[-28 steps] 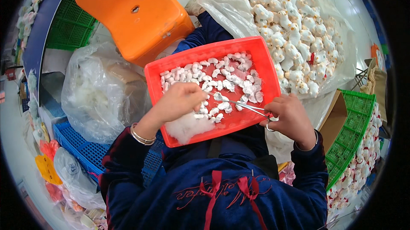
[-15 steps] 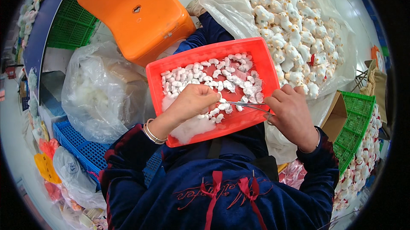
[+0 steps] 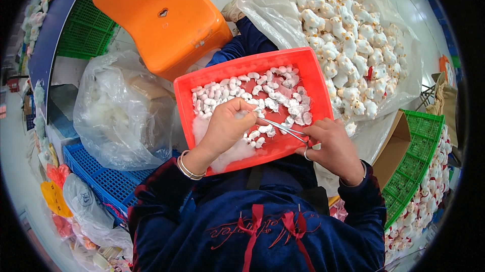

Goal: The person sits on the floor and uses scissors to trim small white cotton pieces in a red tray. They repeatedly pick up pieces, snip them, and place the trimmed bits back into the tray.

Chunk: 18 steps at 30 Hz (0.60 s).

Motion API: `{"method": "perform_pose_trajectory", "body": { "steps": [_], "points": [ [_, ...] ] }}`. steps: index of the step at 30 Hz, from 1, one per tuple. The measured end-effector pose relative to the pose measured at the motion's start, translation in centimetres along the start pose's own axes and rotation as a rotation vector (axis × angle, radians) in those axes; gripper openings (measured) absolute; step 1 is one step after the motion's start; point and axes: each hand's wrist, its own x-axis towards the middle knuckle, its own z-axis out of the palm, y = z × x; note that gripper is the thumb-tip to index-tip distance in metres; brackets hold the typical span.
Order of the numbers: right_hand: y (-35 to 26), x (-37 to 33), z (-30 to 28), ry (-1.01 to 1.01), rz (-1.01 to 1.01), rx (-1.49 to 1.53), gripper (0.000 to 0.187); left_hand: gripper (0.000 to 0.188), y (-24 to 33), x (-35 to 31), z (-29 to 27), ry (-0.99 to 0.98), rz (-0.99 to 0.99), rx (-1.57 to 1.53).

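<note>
A red plastic tray (image 3: 319,87) rests across my lap. Many small white curved fabric pieces (image 3: 216,91) lie in it, with fluffy white stuffing (image 3: 230,156) along its near left side. My left hand (image 3: 225,125) is over the tray, thumb and forefinger pinched; what they grip is mostly hidden, perhaps one of the white pieces. My right hand (image 3: 331,145) has its fingers in the ring handles of slim silver forceps (image 3: 284,128). Their tips reach the left fingertips, and the two shanks stand slightly apart.
An orange stool (image 3: 161,24) stands ahead to the left. A clear bag of stuffing (image 3: 116,115) sits by a blue crate (image 3: 108,176). At the far right, a big plastic bag holds white plush toys (image 3: 348,55); a green crate (image 3: 417,145) and cardboard box (image 3: 391,143) are nearer.
My right hand has come lower and a little left, tilting the forceps more steeply, and their shanks have parted. My left hand has turned slightly, its pinch staying at the tips.
</note>
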Motion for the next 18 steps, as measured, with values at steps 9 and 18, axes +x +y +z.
{"method": "perform_pose_trajectory", "body": {
  "steps": [9,18],
  "points": [
    [-0.1,0.4,1.8,-0.02,0.083,0.178,0.026,0.007,-0.5,-0.4,0.3,0.03,0.011,-0.081],
    [-0.6,0.6,1.9,-0.126,0.162,0.408,0.037,0.009,-1.2,-0.9,0.8,0.057,0.071,-0.136]
  ]
}}
